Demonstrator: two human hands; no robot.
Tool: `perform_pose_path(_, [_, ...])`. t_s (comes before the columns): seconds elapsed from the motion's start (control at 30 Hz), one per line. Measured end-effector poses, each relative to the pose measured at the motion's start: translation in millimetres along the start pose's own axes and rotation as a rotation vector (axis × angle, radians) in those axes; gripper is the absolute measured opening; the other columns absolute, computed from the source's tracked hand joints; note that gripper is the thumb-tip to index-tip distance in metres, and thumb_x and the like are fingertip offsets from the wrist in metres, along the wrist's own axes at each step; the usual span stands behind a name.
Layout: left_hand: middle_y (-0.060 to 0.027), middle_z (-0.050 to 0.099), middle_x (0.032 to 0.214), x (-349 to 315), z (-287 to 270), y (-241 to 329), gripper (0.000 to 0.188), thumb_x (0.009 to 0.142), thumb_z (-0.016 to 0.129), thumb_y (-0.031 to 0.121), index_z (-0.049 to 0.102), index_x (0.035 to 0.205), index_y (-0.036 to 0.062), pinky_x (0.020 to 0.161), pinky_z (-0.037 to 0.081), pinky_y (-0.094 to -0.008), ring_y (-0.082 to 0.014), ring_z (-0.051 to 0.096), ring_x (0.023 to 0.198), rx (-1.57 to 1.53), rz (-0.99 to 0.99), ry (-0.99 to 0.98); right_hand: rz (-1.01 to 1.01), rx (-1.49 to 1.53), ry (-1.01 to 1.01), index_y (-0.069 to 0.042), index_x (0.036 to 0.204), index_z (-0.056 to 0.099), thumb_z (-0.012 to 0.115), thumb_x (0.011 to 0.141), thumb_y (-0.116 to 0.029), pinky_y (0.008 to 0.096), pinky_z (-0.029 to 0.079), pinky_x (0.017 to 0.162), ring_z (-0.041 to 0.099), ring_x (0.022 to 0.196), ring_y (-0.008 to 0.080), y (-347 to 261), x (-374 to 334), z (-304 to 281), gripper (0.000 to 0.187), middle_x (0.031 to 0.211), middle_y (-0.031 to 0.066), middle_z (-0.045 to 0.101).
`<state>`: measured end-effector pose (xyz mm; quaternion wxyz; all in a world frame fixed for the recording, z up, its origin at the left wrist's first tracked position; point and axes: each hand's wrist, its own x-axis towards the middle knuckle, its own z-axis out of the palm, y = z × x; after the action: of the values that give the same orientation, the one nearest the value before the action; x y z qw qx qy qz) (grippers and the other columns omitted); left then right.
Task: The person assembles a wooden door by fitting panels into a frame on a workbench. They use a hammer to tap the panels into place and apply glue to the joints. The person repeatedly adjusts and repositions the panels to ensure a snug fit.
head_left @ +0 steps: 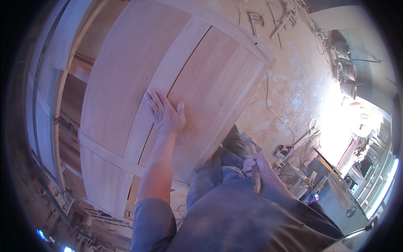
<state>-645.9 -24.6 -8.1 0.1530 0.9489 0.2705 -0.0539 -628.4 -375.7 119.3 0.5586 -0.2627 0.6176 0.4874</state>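
Observation:
My left hand point(166, 115) lies flat with fingers spread on a large pale wooden door point(210, 80), across the strip between two of its panels. Beside my body on the right, my right hand point(255, 163) is wrapped round the wooden handle of a hammer-like tool point(256, 183). The upper end of this tool is blurred, so its exact shape cannot be made out. It is held upright, apart from the door's near right edge.
More wooden frames and panels point(44, 105) stand along the left. Dusty floor point(289, 84) stretches to the right, crossed by a cable point(275, 111). Scrap wood and tools point(275, 21) lie at the far side. Beyond my right arm stands a grey box-like unit point(336, 201).

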Motion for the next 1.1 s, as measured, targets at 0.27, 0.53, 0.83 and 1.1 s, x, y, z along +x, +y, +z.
perform_pose_path(0.27, [-0.0343,0.008,0.163,1.2,4.2,-3.8,0.09,0.095,0.06,0.039,0.019,0.153,-0.0154,0.124,0.01,-0.0582,-0.0534,0.004,0.152,-0.015,-0.013,-0.012,-0.027,-0.083,-0.138,-0.016,0.073,0.044,0.054,0.094,-0.009,0.0287,0.038,0.054,0.042,0.052,0.0104,-1.9,7.8,-19.1,0.025,0.06,-0.0044,0.042])
perform_pose_path(0.53, [-0.0343,0.008,0.163,-6.3,10.5,-3.1,0.085,0.095,0.058,0.037,0.022,0.151,-0.0167,0.124,0.009,-0.058,-0.0532,0.003,0.152,-0.019,0.006,0.021,-0.122,-0.113,-0.05,-0.015,0.076,0.046,0.054,0.096,-0.01,0.0299,0.037,0.051,0.044,0.051,0.0104,12.8,6.5,20.8,0.022,0.062,-0.0045,0.043])
perform_pose_path(0.83, [-0.034,0.006,0.164,-0.4,5.4,0.2,0.084,0.094,0.059,0.034,0.022,0.152,-0.0158,0.124,0.008,-0.0577,-0.0524,0.001,0.152,-0.03,-0.019,-0.013,-0.285,-0.065,0.04,-0.013,0.077,0.047,0.054,0.095,-0.01,0.0318,0.038,0.048,0.042,0.049,0.0108,-26.1,7.6,20.2,0.02,0.062,-0.0028,0.043])
perform_pose_path(1.1, [-0.0322,0.006,0.165,1.3,10.4,-5.4,0.084,0.093,0.058,0.032,0.021,0.153,-0.0144,0.123,0.009,-0.0595,-0.0516,0.0,0.153,-0.006,-0.03,0.001,-0.326,-0.162,-0.042,-0.017,0.067,0.043,0.055,0.095,-0.016,0.0294,0.036,0.048,0.04,0.048,0.0106,-37.9,10.5,9.3,0.03,0.059,-0.0046,0.038])
